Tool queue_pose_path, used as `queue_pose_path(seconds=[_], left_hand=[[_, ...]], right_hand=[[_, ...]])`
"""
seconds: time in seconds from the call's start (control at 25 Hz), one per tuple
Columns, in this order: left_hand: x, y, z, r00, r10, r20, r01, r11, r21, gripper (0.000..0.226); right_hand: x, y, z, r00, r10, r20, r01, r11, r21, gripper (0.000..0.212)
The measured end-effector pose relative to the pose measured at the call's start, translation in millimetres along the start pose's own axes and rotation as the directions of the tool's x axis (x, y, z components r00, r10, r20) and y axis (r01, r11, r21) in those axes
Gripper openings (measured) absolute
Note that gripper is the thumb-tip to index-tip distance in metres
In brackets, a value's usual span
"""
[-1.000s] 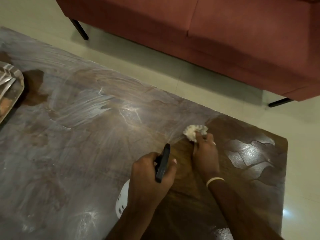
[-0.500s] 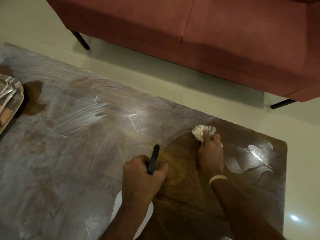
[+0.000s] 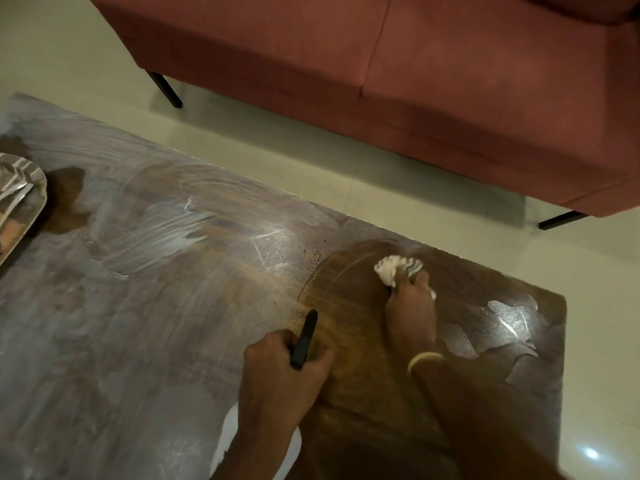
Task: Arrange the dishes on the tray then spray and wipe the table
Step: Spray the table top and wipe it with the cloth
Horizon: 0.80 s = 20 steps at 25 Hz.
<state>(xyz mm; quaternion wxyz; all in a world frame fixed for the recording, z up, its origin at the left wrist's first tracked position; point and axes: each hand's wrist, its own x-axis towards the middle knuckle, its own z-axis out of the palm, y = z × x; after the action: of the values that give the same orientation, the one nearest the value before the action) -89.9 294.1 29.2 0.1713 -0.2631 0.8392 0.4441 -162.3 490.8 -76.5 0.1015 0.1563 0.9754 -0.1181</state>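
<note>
- Surface (image 3: 145, 334): dark glossy wood, streaked with whitish smears.
- Crumpled white cloth (image 3: 394, 270) is pinched by right hand (image 3: 410, 315) near the far right corner, shifted slightly rightward since earlier.
- Spray bottle (image 3: 304, 339), black-nozzled, is gripped by left hand (image 3: 280, 379).

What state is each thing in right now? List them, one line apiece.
left hand: grips the spray bottle.
right hand: presses the cloth onto the table.
spray bottle: held low over the table, black nozzle pointing away from the person.
cloth: white, crumpled, on the table under the fingers.
table: wet, streaked with wipe marks.
tray: at the left edge, cutlery on it.
</note>
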Motion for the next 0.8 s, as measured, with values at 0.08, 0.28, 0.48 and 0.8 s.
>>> queue_pose_path(seconds=[0.08,0.28,0.48,0.8], left_hand=[[-1.8,2.3,3.0,0.998,0.052,0.02,-0.051,0.999,-0.011,0.039],[2.6,8.7,7.0,0.999,-0.02,-0.038,0.018,0.999,-0.042,0.039],[0.1,7.8,1.4,0.998,-0.056,0.006,0.056,0.998,0.025,0.036],[-1.9,8.5,3.5,0.993,-0.111,0.038,0.112,0.993,-0.028,0.036]], right_hand=[[-50.4,-21.2,10.7,0.956,-0.287,0.059,0.288,0.958,0.002,0.052],[39.6,-50.7,5.1,0.882,-0.468,0.05,0.468,0.884,0.001,0.048],[5.5,2.3,-2.1,0.999,-0.041,-0.016,0.041,0.999,-0.009,0.047],[66.5,15.5,-15.9,0.998,0.006,-0.067,-0.007,1.0,-0.013,0.042]])
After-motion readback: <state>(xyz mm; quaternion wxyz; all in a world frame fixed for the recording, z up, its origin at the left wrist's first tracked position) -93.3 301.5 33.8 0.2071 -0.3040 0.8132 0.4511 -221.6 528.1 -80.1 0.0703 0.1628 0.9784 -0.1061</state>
